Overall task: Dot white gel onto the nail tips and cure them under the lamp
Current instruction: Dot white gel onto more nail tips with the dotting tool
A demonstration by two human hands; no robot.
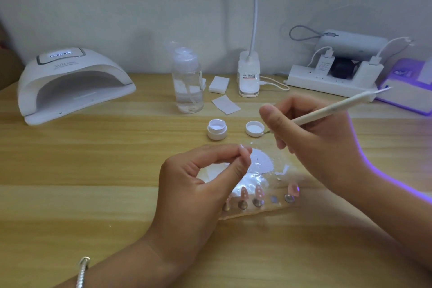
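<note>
Left hand (198, 184) pinches a nail tip (242, 147), right hand (311, 140) grips dotting pen (332, 108): load v. little from gel pot (217, 129), steady wrists on surface (93, 170), dot lightly.

Wooden table (93, 159): curing lamp (70, 86), gel jar (217, 129), lid (254, 128)

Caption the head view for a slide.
Right hand holds a dotting pen near the open gel jar; left hand, fingertips pinched together, hovers by pink nail tips on stands.
</note>
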